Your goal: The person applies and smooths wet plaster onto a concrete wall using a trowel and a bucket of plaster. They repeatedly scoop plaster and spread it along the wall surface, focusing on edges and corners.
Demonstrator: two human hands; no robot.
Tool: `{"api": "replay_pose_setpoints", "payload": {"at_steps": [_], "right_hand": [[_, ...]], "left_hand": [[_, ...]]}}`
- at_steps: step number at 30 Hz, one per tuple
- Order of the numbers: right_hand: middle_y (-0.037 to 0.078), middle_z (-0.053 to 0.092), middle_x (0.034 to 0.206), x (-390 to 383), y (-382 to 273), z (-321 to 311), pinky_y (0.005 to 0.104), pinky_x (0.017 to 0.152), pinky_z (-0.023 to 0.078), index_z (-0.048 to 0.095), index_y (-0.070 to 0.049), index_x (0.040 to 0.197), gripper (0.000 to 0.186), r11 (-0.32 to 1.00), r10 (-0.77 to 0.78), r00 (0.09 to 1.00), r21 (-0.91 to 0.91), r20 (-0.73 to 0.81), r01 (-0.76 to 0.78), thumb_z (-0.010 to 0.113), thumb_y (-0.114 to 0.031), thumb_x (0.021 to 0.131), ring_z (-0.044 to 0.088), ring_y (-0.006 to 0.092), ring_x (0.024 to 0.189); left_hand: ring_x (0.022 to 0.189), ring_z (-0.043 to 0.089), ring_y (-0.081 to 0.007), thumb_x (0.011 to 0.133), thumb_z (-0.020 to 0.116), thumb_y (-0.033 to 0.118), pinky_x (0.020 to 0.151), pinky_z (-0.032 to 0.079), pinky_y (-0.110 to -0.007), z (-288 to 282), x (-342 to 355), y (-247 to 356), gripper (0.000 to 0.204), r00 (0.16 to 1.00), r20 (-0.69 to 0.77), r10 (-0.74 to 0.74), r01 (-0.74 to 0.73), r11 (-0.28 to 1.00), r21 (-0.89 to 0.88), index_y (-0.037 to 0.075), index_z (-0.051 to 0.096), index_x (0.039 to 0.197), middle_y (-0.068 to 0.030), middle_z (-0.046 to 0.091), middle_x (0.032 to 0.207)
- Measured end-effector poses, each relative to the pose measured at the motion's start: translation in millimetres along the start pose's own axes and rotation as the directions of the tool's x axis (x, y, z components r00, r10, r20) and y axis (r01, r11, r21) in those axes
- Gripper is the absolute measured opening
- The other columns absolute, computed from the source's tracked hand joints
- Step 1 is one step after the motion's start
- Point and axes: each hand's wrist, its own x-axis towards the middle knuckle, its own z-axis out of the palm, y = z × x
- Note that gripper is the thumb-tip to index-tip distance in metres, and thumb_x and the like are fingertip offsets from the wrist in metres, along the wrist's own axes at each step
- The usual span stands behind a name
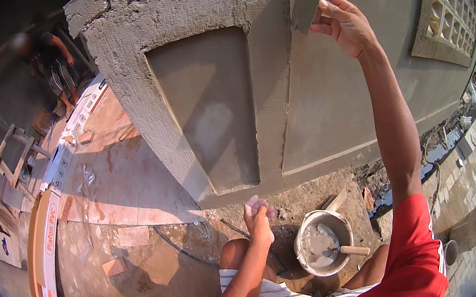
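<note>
High on the grey plastered wall [337, 105], my right hand [346, 23] grips a flat rectangular plastering float [308, 0] by its back. The float's face is turned toward the wall beside a raised pillar edge; whether it touches cannot be told. Lower down, my left hand [258, 223] is held above my knee with its fingers curled, coated in pale paste. What it holds, if anything, is hidden. A bucket [301, 248] of wet whitish-grey mix [317, 239] stands between my legs. From it sticks the wooden handle of a trowel [353, 250].
A recessed panel [209, 110] lies in the rough pillar at centre. Long cardboard boxes [50, 251] line the left, near a wooden frame [10, 151]. Another person [55, 61] stands far left. A lattice vent [450, 3] and further buckets [471, 227] are at right.
</note>
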Motion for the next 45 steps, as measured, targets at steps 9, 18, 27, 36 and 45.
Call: {"api": "replay_pose_setpoints", "payload": {"at_steps": [9,18,27,36,45], "right_hand": [[0.01,0.067,0.085,-14,19,66,0.0309,0.065,0.052,0.06,0.002,0.105,0.03,0.712,-0.433,0.866,-0.684,-0.248,0.16,0.066,-0.02,0.086,0.065,0.0179,0.073],[0.018,0.062,0.092,-28,50,140,0.0443,0.072,0.049,0.053,0.0,0.103,0.027,0.54,-0.492,0.87,-0.795,-0.032,0.276,0.064,-0.015,0.083,0.062,0.0354,0.081],[0.006,0.061,0.098,10,-11,48,0.0382,0.084,0.046,0.059,-0.012,0.118,0.031,0.061,-0.64,0.722,-0.919,0.264,0.389,0.055,-0.007,0.088,0.054,0.0251,0.094],[0.002,0.051,0.094,-48,71,47,0.0335,0.077,0.043,0.059,-0.015,0.109,0.026,0.032,-0.4,0.79,-0.854,0.465,0.519,0.062,-0.007,0.084,0.049,0.0203,0.087],[0.006,0.052,0.097,-173,196,37,0.0371,0.078,0.046,0.054,-0.009,0.118,0.037,0.297,-0.123,0.865,-0.814,0.486,0.499,0.06,-0.006,0.082,0.051,0.0256,0.09]], "left_hand": [[0.073,0.058,-0.0151,0.086,0.057,0.0,0.059,0.047,-0.027,0,0,0,0.037,1.0,-0.022,-0.01,0.01,1.0,-0.008,0.002,0.046,0.122,-0.0056,0.056,0.092],[0.074,0.06,-0.0172,0.086,0.059,0.003,0.06,0.048,-0.028,-16,11,-14,0.04,0.997,0.065,0.052,-0.048,0.997,-0.06,0.004,0.047,0.124,-0.0061,0.058,0.094],[0.077,0.06,-0.0188,0.088,0.059,0.003,0.062,0.05,-0.03,-15,12,-10,0.038,1.0,0.019,-0.01,0.009,1.0,0.008,0.005,0.047,0.124,-0.0061,0.056,0.097],[0.078,0.06,-0.0177,0.088,0.058,0.004,0.065,0.049,-0.029,-5,5,-9,0.041,0.999,0.03,-0.019,0.018,0.999,0.039,0.004,0.044,0.126,-0.0055,0.055,0.097],[0.078,0.059,-0.0161,0.087,0.061,0.008,0.065,0.049,-0.028,-6,3,-5,0.043,0.999,0.042,0.007,-0.008,0.999,0.031,0.004,0.043,0.127,-0.0039,0.053,0.097]]}}
